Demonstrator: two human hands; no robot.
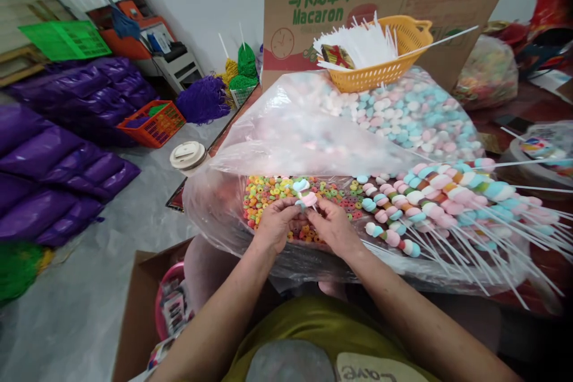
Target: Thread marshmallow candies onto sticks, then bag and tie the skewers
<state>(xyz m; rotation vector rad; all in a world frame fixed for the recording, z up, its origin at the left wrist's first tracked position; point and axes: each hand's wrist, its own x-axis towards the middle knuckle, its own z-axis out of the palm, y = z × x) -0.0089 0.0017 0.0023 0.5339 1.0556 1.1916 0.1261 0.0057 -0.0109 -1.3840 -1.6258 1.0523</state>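
Close together over the front of the table, my left hand and my right hand are both closed on a short marshmallow skewer. Blue, white and pink pieces show between the fingertips. A bit of white stick is visible by my right fingers; the rest is hidden. Beneath my hands lie small ring-shaped candies in yellow, orange, green and red. To the right of my right hand is a pile of finished-looking marshmallow skewers, their white sticks pointing right and toward me.
A clear plastic bag of loose marshmallows spreads behind the ring candies. On it rests a yellow basket of white sticks. A large cardboard box stands behind. A lidded cup is at the left edge; purple packages lie beyond.
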